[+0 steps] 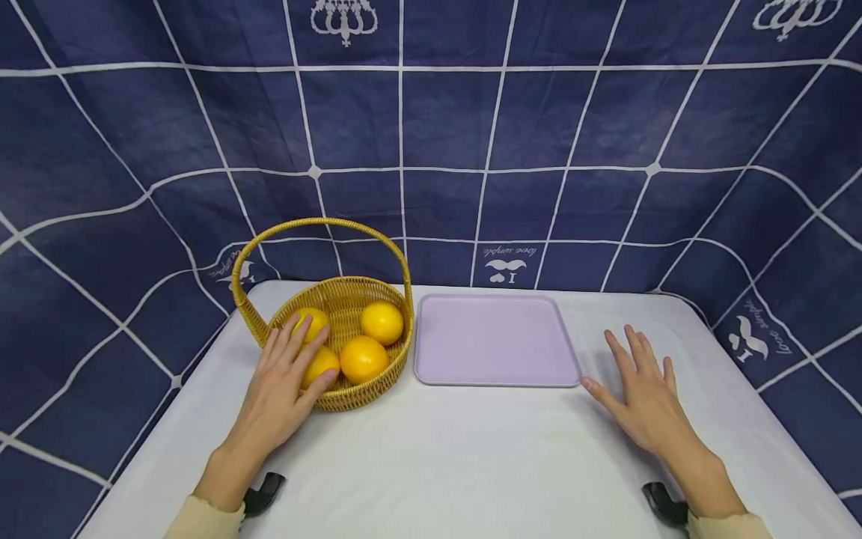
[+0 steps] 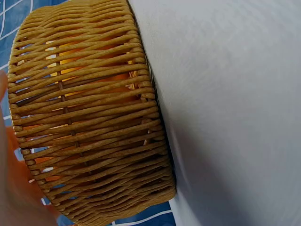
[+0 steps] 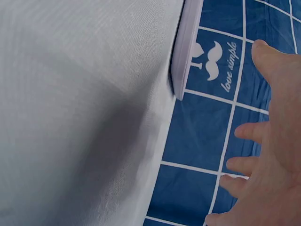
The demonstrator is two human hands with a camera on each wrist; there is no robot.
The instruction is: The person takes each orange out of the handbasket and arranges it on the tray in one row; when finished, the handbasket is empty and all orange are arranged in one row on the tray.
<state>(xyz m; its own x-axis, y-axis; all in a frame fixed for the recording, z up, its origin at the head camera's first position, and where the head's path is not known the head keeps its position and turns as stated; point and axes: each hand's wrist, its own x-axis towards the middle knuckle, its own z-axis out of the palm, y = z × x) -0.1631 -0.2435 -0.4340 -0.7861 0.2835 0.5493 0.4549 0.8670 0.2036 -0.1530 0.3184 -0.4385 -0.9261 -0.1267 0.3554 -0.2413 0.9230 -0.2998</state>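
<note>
Head view shows the left hand (image 1: 286,385) reaching over the near rim of a woven basket (image 1: 350,399), fingers straight and a little spread, lying on two of the lemons: the near-left lemon (image 1: 325,363) under the thumb side and the far-left lemon (image 1: 313,320) under the fingertips. It grips nothing. Two more lemons lie uncovered in the basket, one at the front (image 1: 364,358) and one at the back (image 1: 381,323). The basket's arched handle (image 1: 323,222) stands upright over them. In the left wrist view the basket wall (image 2: 89,117) fills most of the picture.

The right hand (image 1: 643,400) lies flat and spread on the white worktop (image 1: 444,457), just beside the near right corner of a lilac tray (image 1: 494,339), which sits next to the basket.
</note>
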